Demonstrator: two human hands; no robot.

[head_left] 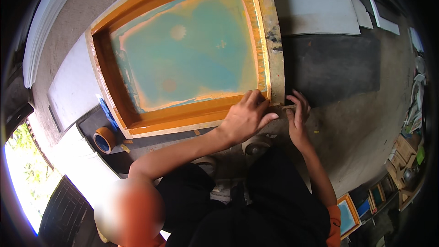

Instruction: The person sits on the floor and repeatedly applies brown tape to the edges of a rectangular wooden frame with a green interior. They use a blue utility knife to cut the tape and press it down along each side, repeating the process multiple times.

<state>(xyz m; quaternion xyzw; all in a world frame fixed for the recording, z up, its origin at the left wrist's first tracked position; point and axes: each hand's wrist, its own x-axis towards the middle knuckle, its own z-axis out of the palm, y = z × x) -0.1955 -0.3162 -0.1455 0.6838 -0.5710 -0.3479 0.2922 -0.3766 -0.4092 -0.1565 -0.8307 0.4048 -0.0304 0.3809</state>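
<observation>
A wooden screen-printing frame (176, 120) with orange-brown inner walls lies in front of me, its mesh (196, 55) coated blue-green. My left hand (242, 118) is closed over the near rim at the right corner, fingers bent inside the frame and thumb sticking out to the right. Just right of that corner, my right hand (298, 118) has its thumb and fingers closed around the end of a small brown strip (287, 106). What the strip is made of is too small to tell. A pale wooden board (277, 71) runs along the frame's right side.
A roll of brown tape (107, 133) and a blue tool (108, 113) lie at the frame's left corner. A black sheet (334, 68) and a white board (315, 4) extend to the right. Stacked white sheets (43, 32) stand far left; a smaller screen frame (349, 217) leans lower right.
</observation>
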